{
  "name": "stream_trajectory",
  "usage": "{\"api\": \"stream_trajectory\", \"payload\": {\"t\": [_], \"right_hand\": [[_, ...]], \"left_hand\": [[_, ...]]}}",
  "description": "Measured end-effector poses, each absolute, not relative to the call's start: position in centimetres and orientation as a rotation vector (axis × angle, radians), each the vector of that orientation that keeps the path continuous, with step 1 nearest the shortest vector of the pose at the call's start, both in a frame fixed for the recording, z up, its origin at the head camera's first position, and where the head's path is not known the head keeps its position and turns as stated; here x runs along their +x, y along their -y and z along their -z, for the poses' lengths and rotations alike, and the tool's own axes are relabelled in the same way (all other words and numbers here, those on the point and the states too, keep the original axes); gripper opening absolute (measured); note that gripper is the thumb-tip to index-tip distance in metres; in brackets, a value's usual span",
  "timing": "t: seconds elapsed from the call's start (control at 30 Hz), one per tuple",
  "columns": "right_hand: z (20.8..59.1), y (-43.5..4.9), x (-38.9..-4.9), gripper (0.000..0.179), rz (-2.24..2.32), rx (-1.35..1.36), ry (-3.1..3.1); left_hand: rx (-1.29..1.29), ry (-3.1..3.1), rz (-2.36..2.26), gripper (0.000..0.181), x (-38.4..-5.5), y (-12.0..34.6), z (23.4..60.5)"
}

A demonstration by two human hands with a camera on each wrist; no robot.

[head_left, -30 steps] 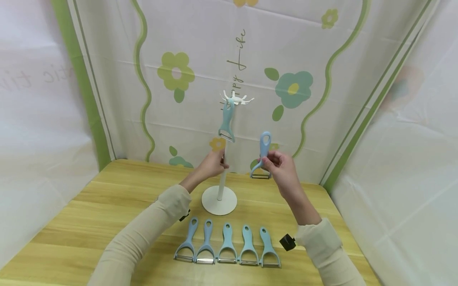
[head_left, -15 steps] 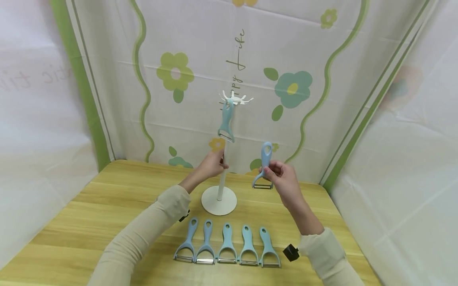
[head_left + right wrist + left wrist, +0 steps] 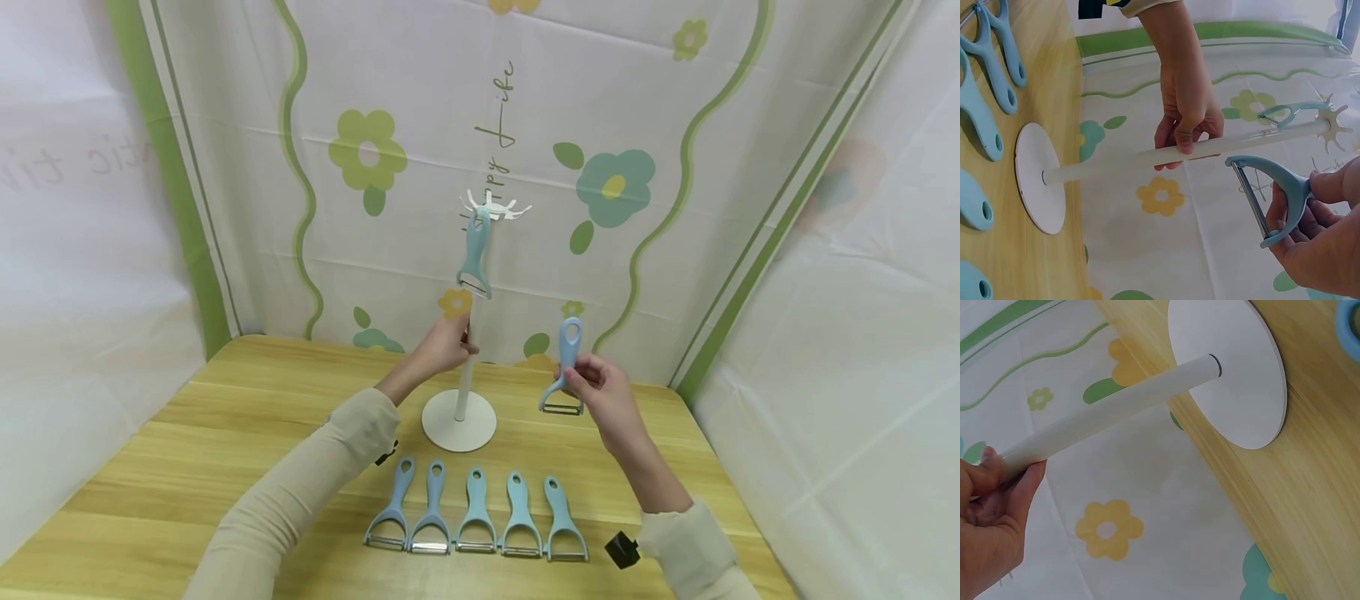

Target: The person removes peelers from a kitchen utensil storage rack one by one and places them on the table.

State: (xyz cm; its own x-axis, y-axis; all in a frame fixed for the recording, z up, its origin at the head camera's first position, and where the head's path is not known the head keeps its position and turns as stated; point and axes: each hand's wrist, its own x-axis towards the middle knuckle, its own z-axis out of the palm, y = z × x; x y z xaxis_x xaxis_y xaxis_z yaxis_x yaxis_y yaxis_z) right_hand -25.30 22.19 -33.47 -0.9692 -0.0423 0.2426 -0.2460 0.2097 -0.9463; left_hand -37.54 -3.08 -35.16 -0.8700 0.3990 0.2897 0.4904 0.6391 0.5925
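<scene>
A white stand has a round base, an upright pole and a ring of hooks on top. My left hand grips the pole about halfway up. From one hook hangs a teal peeler, blade end down. Right of the stand, my right hand pinches a light blue peeler by its handle, loop up and blade down, apart from the hooks. In the right wrist view this peeler's blade shows plainly.
Several blue and teal peelers lie in a row on the wooden table, in front of the base. Behind the table hangs a white curtain with printed flowers; more cloth hangs at both sides.
My right hand has moved down and slightly right with the light blue peeler, away from the hooks. The left hand stays on the pole, and the hanging peeler has not moved.
</scene>
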Motion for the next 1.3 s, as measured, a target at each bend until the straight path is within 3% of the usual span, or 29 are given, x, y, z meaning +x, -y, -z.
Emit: {"api": "stream_trajectory", "payload": {"t": [1.3], "right_hand": [[40.0,-26.5,-22.1,0.027,-1.859,-0.014,2.496]], "left_hand": [[-0.72,2.725,1.058,0.029,-37.4,3.1,35.1]]}}
